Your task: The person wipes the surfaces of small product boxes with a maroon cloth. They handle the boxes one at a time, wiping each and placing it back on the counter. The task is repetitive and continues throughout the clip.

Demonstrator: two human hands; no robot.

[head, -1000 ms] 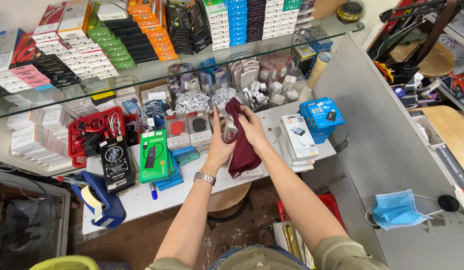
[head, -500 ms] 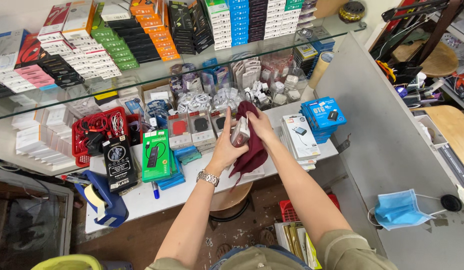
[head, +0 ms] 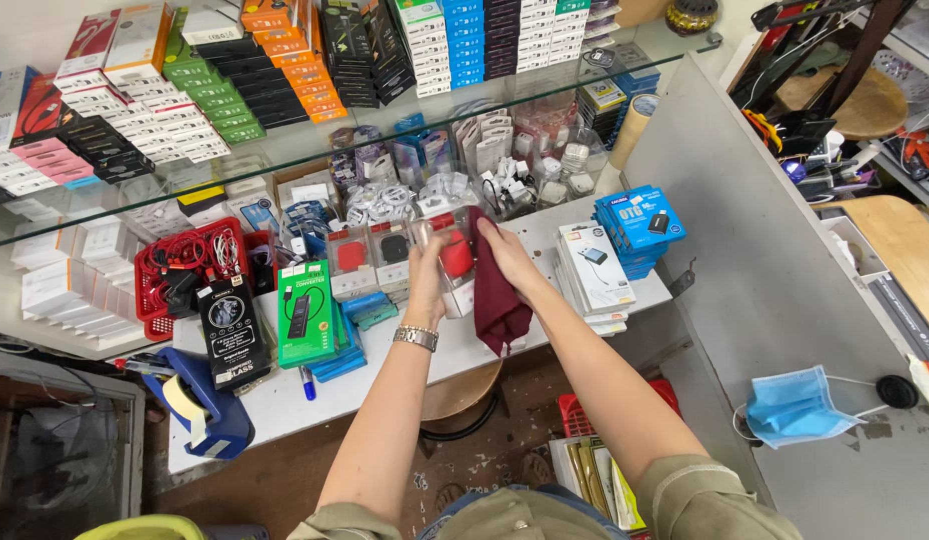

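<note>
Held above the counter's front edge, the clear box in the left hand's clasping fingers could slip while the right hand, its fingers pressing a maroon cloth to it, rubs.

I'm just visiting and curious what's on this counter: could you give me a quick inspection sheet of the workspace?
Surface: white counter under a glass shelf, crowded with boxed goods.
Job's things: clear box with a red item in the left hand; dark red cloth pressed against it by the right hand.
Clutter: green box, blue boxes, white boxes, tape dispenser.
Grippers: both hands closed on their things.
Cables: red leads in a red basket; white coiled cables.
Surroundings: stacked boxes on the shelf, blue face mask on the grey side panel, wooden stool below.
</note>
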